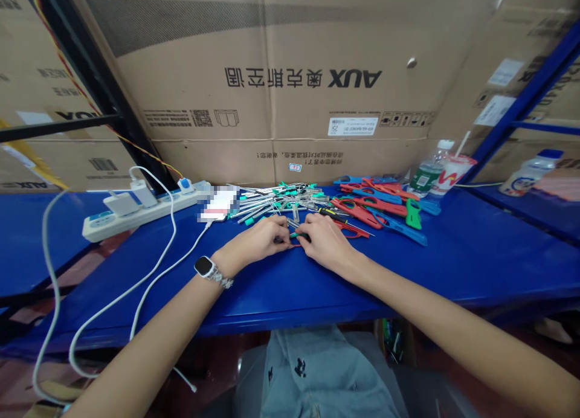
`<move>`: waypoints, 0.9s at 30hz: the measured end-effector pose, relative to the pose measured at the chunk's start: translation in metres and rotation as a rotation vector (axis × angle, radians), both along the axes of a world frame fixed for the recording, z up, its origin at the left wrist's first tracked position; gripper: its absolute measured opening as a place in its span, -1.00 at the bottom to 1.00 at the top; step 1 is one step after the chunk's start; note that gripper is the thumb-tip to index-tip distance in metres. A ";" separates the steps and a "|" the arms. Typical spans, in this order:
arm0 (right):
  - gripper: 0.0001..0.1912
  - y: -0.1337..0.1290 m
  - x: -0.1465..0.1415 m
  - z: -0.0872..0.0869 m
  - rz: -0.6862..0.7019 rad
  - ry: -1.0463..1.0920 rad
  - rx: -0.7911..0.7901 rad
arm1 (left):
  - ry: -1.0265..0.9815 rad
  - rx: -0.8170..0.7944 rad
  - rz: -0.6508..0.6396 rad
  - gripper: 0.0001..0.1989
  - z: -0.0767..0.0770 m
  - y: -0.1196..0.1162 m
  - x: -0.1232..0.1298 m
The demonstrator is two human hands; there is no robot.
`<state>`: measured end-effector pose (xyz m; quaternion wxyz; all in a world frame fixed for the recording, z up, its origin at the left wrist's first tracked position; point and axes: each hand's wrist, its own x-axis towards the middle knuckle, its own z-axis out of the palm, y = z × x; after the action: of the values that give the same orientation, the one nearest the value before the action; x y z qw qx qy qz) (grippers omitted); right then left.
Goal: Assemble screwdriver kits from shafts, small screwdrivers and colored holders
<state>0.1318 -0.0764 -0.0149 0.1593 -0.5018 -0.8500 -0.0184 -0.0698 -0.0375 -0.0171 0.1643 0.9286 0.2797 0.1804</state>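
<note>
My left hand (268, 239) and my right hand (325, 241) meet over the blue table, fingers closed around small parts. Between them shows a bit of green and a thin red piece (295, 245); what each hand grips is too small to name. Just behind my hands lies a pile of metal tubes with green ends (272, 200). Right of the pile are red plastic lighter-like shells (362, 213), blue ones (401, 228) and a green one (412, 213). A screwdriver with a yellow and black handle (333, 214) rests by my right hand.
A phone (220, 203) on a white cable lies left of the pile, beside a white power strip (131, 215). At the right stand a water bottle (426, 175), a cup with a straw (452, 175) and a blue-capped bottle (530, 173). A large carton (294, 37) stands behind.
</note>
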 end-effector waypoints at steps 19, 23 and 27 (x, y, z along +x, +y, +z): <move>-0.84 0.003 0.001 -0.003 -0.004 0.143 -0.067 | -0.005 0.000 0.007 -0.83 -0.002 0.002 0.000; -0.80 0.002 -0.001 -0.002 -0.017 0.077 -0.055 | -0.002 -0.002 0.013 -0.84 -0.001 0.001 0.001; -0.80 0.002 -0.003 0.002 -0.015 0.011 -0.047 | 0.003 0.000 0.008 -0.83 -0.001 0.002 0.001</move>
<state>0.1292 -0.0741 -0.0132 0.1521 -0.5119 -0.8455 0.0035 -0.0690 -0.0359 -0.0180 0.1630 0.9278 0.2836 0.1795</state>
